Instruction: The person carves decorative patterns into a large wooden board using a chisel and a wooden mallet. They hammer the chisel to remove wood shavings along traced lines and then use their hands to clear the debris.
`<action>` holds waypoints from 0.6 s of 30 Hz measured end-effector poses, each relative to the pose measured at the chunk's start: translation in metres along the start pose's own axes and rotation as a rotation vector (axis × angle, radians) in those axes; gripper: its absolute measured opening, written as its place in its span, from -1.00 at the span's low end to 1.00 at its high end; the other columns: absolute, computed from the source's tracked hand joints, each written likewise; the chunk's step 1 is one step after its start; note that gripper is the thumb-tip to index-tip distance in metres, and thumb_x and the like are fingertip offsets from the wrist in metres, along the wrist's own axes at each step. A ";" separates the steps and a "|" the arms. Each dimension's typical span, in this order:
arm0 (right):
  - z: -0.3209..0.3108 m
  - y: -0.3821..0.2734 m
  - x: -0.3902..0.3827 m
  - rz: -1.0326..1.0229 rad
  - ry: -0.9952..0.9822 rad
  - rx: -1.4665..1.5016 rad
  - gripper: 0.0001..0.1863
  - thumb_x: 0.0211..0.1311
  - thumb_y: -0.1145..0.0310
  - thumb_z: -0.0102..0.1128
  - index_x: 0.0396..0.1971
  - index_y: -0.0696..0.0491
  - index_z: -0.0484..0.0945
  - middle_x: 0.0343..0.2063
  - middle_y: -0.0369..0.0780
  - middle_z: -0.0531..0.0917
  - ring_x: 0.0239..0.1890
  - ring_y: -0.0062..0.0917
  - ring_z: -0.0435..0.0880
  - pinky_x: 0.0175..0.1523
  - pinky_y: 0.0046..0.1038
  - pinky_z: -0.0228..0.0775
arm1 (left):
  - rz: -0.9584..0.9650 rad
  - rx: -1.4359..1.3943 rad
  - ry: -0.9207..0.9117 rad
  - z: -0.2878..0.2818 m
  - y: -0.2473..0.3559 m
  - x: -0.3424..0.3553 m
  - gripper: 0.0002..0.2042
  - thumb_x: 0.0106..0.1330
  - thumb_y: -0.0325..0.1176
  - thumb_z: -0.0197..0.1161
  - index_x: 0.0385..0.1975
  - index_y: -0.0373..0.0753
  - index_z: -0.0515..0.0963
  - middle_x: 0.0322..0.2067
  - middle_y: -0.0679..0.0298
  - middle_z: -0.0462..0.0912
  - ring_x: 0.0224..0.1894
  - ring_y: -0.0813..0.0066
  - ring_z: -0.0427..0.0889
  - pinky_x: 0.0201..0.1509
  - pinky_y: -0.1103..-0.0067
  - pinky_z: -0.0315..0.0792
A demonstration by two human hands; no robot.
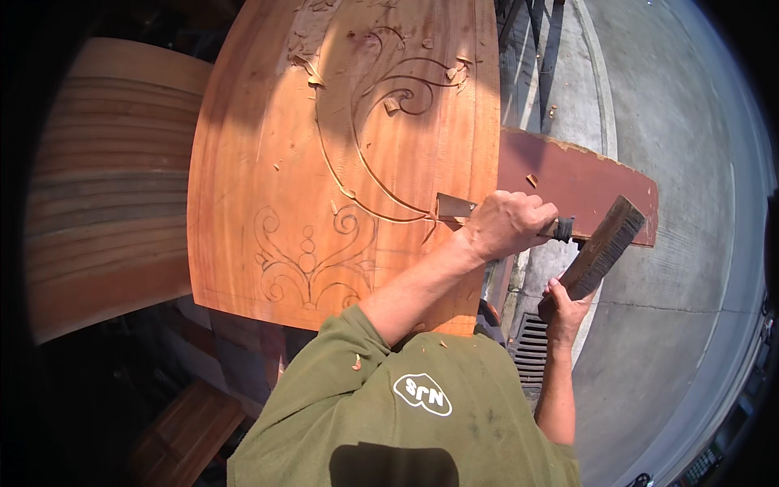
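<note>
My left hand point(505, 224) is closed around a wide-bladed chisel point(455, 207). Its flat blade points left, with the edge against a carved curving line on the wooden panel point(422, 154). The dark-wrapped butt of the handle sticks out past my fist on the right. My right hand point(570, 315) grips the lower end of a worn, dark wooden block point(607, 243), tilted up to the right beside the chisel's butt. Scrolls are cut into the panel's upper part, and a pencilled scroll design point(308, 264) shows on its near part. Curled wood shavings point(314, 79) lie along the cuts.
A reddish-brown board point(592, 183) juts out beyond the panel's right edge. Grooved wooden boards point(122, 187) stand at the left, and a smaller wooden piece point(187, 430) is low on that side. Concrete ground point(690, 243) with a drain grate point(531, 349) stretches along the right.
</note>
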State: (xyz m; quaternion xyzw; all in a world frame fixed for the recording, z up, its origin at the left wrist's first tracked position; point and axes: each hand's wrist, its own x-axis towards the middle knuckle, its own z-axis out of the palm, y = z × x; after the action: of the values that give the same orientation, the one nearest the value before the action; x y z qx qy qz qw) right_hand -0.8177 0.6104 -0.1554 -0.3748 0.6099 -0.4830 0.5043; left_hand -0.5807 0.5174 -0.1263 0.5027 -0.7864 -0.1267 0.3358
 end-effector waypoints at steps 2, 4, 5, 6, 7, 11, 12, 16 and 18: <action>0.004 -0.009 0.009 0.001 0.090 0.230 -0.74 0.36 0.46 0.35 -0.05 0.16 0.50 -0.32 -0.23 0.64 -0.41 -0.54 0.68 -0.24 -0.45 0.61 | 0.006 -0.004 0.015 0.002 0.000 -0.001 -0.60 0.18 0.02 0.61 -0.34 -0.09 0.55 -0.51 0.31 0.60 -0.40 0.25 0.77 -0.35 0.32 0.64; 0.030 -0.004 -0.002 0.028 0.133 0.333 -0.66 0.31 0.49 0.37 0.01 0.14 0.48 -0.30 -0.22 0.64 -0.40 -0.53 0.68 -0.23 -0.43 0.61 | 0.008 0.000 0.001 0.007 -0.002 -0.001 -0.60 0.18 0.02 0.60 -0.34 -0.09 0.55 -0.53 0.30 0.59 -0.41 0.25 0.76 -0.36 0.32 0.63; 0.035 -0.007 -0.015 0.047 -0.064 0.041 -0.55 0.24 0.51 0.40 0.10 0.11 0.45 -0.28 -0.22 0.63 -0.39 -0.51 0.68 -0.23 -0.41 0.61 | 0.004 -0.002 -0.001 0.005 -0.002 0.000 -0.60 0.19 0.02 0.60 -0.34 -0.10 0.55 -0.53 0.30 0.59 -0.41 0.25 0.76 -0.36 0.32 0.63; 0.040 -0.013 -0.026 0.095 -0.155 -0.034 -0.46 0.19 0.52 0.42 0.16 0.07 0.42 -0.26 -0.24 0.62 -0.38 -0.51 0.67 -0.23 -0.41 0.61 | 0.002 -0.003 -0.004 0.003 -0.003 0.001 -0.60 0.19 0.01 0.60 -0.34 -0.10 0.55 -0.53 0.30 0.60 -0.42 0.25 0.76 -0.36 0.32 0.63; 0.026 -0.003 -0.024 0.025 -0.159 -0.138 -0.46 0.19 0.52 0.44 0.16 0.07 0.42 -0.26 -0.24 0.63 -0.39 -0.52 0.67 -0.24 -0.41 0.61 | -0.007 -0.007 -0.006 0.000 -0.002 0.001 -0.61 0.19 0.01 0.60 -0.34 -0.10 0.55 -0.53 0.30 0.60 -0.42 0.24 0.76 -0.36 0.32 0.64; 0.005 -0.005 -0.003 0.113 -0.031 0.133 -0.59 0.28 0.50 0.43 0.08 0.15 0.49 -0.29 -0.24 0.65 -0.39 -0.54 0.69 -0.23 -0.42 0.62 | 0.017 0.019 0.009 0.002 -0.001 -0.004 -0.63 0.21 -0.03 0.59 -0.33 -0.11 0.55 -0.52 0.31 0.61 -0.41 0.25 0.77 -0.36 0.33 0.64; 0.010 -0.002 0.001 0.073 0.062 0.263 -0.64 0.31 0.46 0.42 0.02 0.17 0.51 -0.31 -0.23 0.65 -0.38 -0.52 0.70 -0.22 -0.41 0.64 | 0.015 0.025 0.009 0.002 -0.003 -0.005 -0.63 0.21 -0.03 0.59 -0.33 -0.11 0.55 -0.52 0.31 0.61 -0.41 0.26 0.77 -0.36 0.34 0.64; 0.029 0.001 -0.018 0.009 -0.162 -0.111 -0.42 0.22 0.57 0.43 0.21 0.03 0.41 -0.29 -0.27 0.64 -0.36 -0.58 0.67 -0.24 -0.46 0.59 | 0.015 0.036 -0.048 0.003 -0.005 -0.004 -0.66 0.20 -0.07 0.59 -0.32 -0.10 0.57 -0.51 0.32 0.62 -0.39 0.27 0.78 -0.35 0.35 0.63; 0.010 0.004 -0.009 -0.015 -0.205 -0.226 -0.44 0.24 0.53 0.45 0.20 0.02 0.41 -0.30 -0.26 0.64 -0.36 -0.59 0.67 -0.24 -0.47 0.60 | 0.027 0.028 -0.032 -0.004 -0.002 0.000 -0.66 0.18 -0.07 0.59 -0.33 -0.10 0.56 -0.50 0.31 0.62 -0.38 0.27 0.78 -0.35 0.34 0.63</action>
State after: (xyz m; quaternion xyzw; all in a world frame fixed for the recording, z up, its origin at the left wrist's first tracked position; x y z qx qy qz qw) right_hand -0.8061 0.6180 -0.1574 -0.4811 0.6028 -0.3744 0.5148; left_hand -0.5766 0.5170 -0.1249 0.4945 -0.8002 -0.1190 0.3176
